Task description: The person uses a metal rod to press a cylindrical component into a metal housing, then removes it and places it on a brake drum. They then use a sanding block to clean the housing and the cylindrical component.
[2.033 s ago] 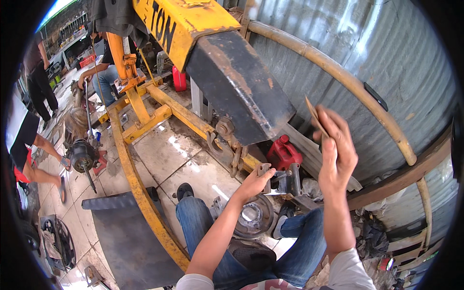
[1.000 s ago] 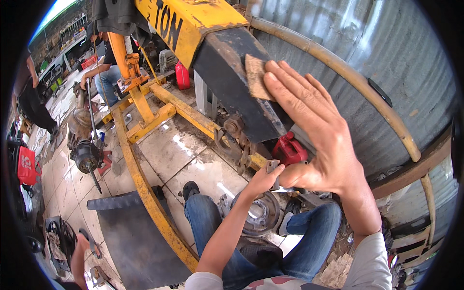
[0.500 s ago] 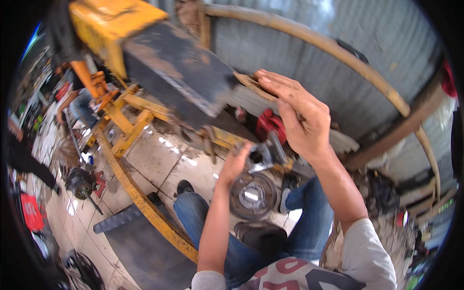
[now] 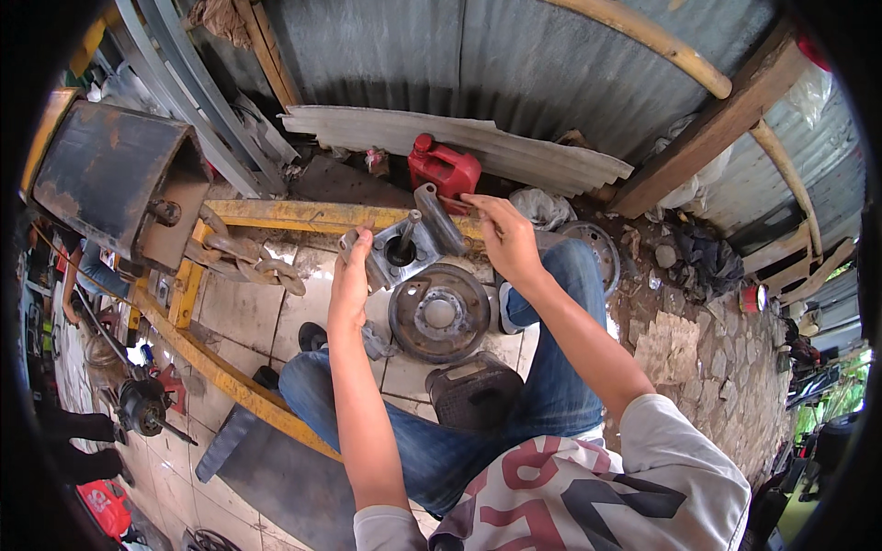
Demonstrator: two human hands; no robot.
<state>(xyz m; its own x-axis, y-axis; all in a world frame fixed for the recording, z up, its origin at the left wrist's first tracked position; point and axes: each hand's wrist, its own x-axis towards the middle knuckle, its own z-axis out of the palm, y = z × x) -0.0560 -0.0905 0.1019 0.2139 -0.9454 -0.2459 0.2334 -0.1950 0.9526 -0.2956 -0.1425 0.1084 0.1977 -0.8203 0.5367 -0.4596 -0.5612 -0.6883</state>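
Between my hands is a grey metal housing (image 4: 390, 262) with a round bore, an upright shaft in it and a thick arm on its far right. My left hand (image 4: 347, 285) grips the housing's left side, thumb along the top edge. Just right of the arm is my right hand (image 4: 510, 241), its fingers pinched on a thin brown strip (image 4: 452, 204) seen nearly edge-on. Whether the strip touches the arm I cannot tell. Below the housing, a round, rusty metal drum (image 4: 439, 314) lies on the tiles between my feet.
A yellow steel frame (image 4: 303, 217) runs past on the far and left sides. A black boom (image 4: 115, 174) with a rusty chain (image 4: 262, 262) hangs at the left. Behind the housing stands a red jerrycan (image 4: 444, 167). A black plastic object (image 4: 476, 390) lies between my legs.
My view has swung left-to-right, so the boom now sits farther left. My right hand has come down with the strip, from raised high to beside the housing's arm. My left hand stays on the housing.
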